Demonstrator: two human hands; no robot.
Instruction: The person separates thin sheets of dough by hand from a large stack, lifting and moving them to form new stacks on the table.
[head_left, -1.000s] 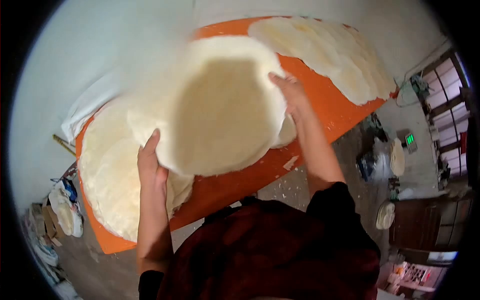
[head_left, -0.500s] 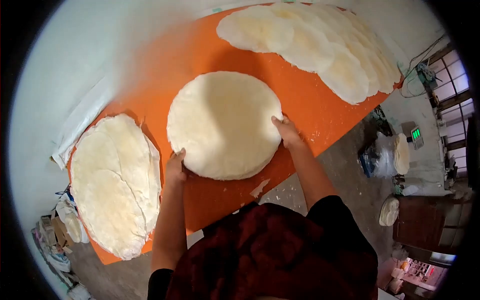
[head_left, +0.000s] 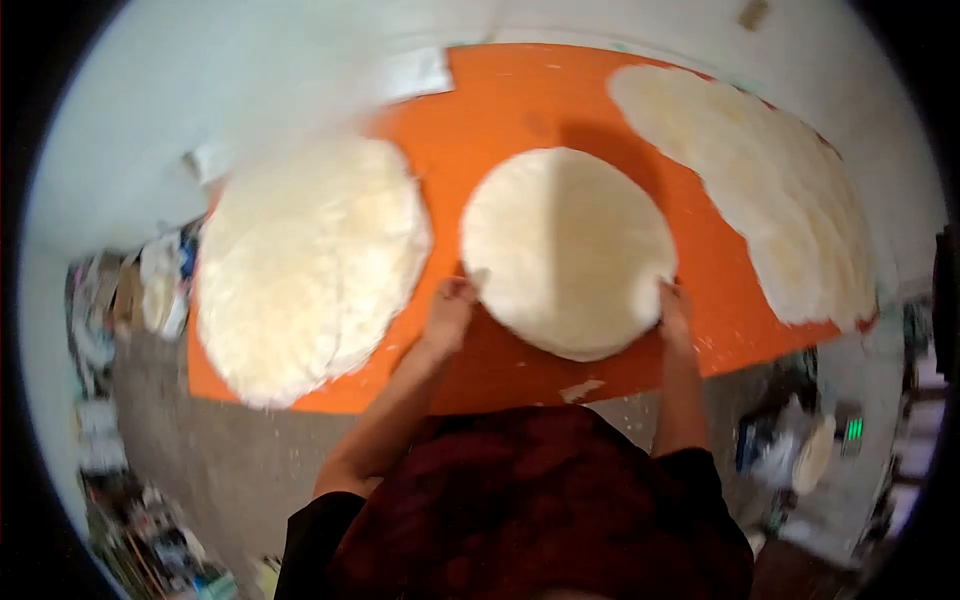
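A thick, round stack of thin pale flatbreads [head_left: 570, 255] lies in the middle of the orange table [head_left: 500, 110]. At its lower left edge, my left hand [head_left: 453, 303] is closed, the fingers gripping the rim. Opposite, my right hand [head_left: 675, 303] grips the right edge with the thumb on top. Both hands are slightly blurred, and the fingers under the rim are hidden. To the left lies a broader pile of flatbreads [head_left: 300, 270], some with torn or folded edges. More flatbreads [head_left: 765, 190] overlap in a fanned row on the right.
A torn scrap [head_left: 582, 390] lies near the table's front edge. A white wall stands behind the table. To the lower right, a scale with green digits [head_left: 853, 430] stands near plastic bags [head_left: 785, 445]. Boxes and bags [head_left: 130, 290] sit at far left.
My view has turned to the left, so the table now appears more level and the piles sit further right. Both hands keep their hold on the round stack's edges.
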